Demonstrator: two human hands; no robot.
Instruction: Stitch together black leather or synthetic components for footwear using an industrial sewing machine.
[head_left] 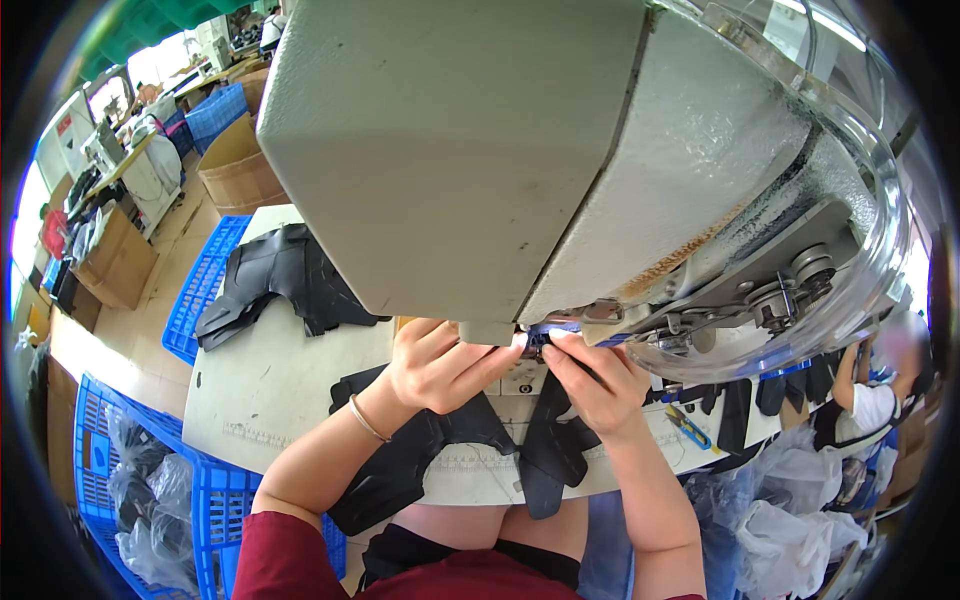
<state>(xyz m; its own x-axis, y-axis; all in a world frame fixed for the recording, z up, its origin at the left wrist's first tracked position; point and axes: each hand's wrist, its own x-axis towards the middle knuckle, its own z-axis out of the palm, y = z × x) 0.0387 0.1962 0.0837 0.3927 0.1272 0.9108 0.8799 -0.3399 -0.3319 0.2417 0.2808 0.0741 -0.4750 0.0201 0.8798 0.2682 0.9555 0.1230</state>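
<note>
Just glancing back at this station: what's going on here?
A person in a maroon top is at a pale grey metal sewing machine. The bare left hand and bare right hand have their fingertips close together beneath its head; what they hold is too hidden to tell. Flat black sheet pieces lie nearer the body on the off-white table, with more black pieces to the left and a yellow-and-blue cutter to the right.

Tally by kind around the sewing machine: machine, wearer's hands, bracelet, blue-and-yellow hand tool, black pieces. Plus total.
Sewing machine: 1
Left hand and right hand: 2
Bracelet: 1
Blue-and-yellow hand tool: 1
Black pieces: overlapping, can't count
Total counted: 5
</note>
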